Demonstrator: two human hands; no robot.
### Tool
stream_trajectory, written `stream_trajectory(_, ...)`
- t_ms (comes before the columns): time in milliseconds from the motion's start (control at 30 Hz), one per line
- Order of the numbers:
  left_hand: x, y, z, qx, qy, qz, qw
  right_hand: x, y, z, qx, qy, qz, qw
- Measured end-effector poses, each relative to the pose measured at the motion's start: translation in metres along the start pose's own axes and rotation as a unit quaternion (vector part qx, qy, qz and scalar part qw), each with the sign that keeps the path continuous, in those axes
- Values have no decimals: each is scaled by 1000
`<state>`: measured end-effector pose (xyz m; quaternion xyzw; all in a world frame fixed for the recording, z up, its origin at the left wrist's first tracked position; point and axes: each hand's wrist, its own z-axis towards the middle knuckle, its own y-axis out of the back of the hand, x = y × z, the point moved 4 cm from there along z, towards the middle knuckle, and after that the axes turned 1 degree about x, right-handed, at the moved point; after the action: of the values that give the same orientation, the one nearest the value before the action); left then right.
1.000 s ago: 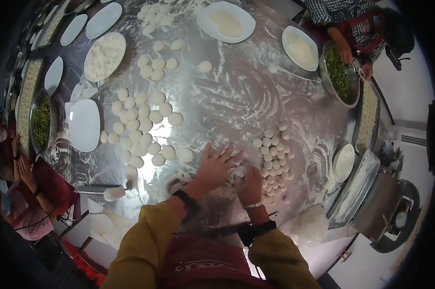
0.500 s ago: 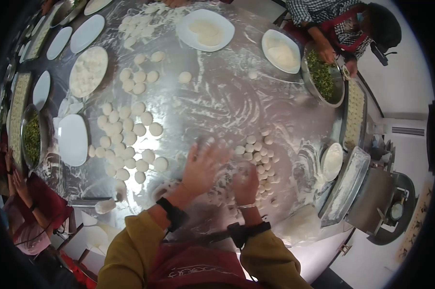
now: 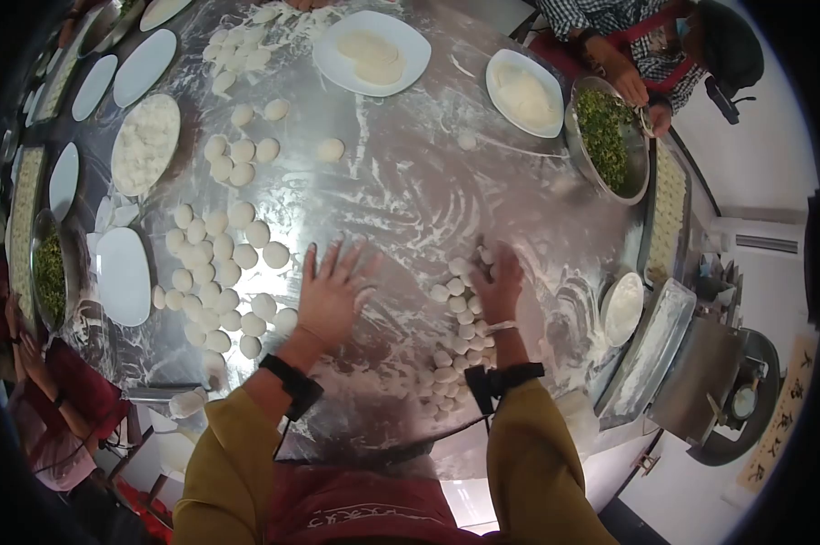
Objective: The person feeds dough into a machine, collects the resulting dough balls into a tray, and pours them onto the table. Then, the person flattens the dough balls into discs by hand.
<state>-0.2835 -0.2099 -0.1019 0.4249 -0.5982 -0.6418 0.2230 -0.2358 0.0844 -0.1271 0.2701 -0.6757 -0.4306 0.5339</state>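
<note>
My left hand (image 3: 328, 295) is spread palm-down at the floury metal table (image 3: 401, 209), its fingers apart and holding nothing. To its left lies a group of flattened round dough pieces (image 3: 215, 245). My right hand (image 3: 501, 283) is open at the upper right edge of a cluster of small dough balls (image 3: 465, 331). Its thumb reaches toward the nearest balls, and its palm side is hidden. The cluster runs down along that wrist toward the table's near edge. Dark bands circle both wrists.
A co-worker's hands (image 3: 630, 84) are at a bowl of chopped green filling (image 3: 601, 136). White plates (image 3: 124, 289) stand left, and a plate of flat wrappers (image 3: 414, 77) at the back. A flour dish (image 3: 622, 309) and flour tray (image 3: 646, 354) sit right. A rolling pin (image 3: 151, 394) lies front left.
My hands have moved apart, left hand to the left and right hand up and right. The small dough balls now lie further left and lower. My view has shifted slightly.
</note>
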Motion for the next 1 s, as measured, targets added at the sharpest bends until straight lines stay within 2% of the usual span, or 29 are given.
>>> stream_trajectory(100,21,12,-1,-8,12,9,1000,58,-30,-23,59,93,-96,989)
stream_trajectory(267,19,11,-11,-32,25,-4,999,135,-16,-98,186,267,-116,938)
stream_trajectory(367,16,10,-20,-15,24,-7,1000,126,-8,-86,173,244,-29,954)
stream_trajectory(400,15,10,-21,-23,21,-6,1000,118,6,-71,110,216,23,970)
stream_trajectory(467,14,10,-20,-21,28,-5,999,85,19,-34,4,140,133,981)
stream_trajectory(533,13,11,-19,-29,34,-1,999,64,26,14,-4,-57,275,960)
stream_trajectory(600,14,10,-19,-26,40,-7,999,50,24,66,-20,-77,298,951)
stream_trajectory(733,18,7,-18,-41,42,-23,998,39,-3,144,-29,-12,248,968)
stream_trajectory(833,20,6,-18,-49,46,-32,997,47,-18,184,-77,86,204,972)
stream_trajectory(933,22,7,-18,-45,47,-40,997,54,-41,201,22,75,150,986)
stream_trajectory(1000,20,10,-19,-36,51,-56,996,60,-66,182,6,186,56,981)
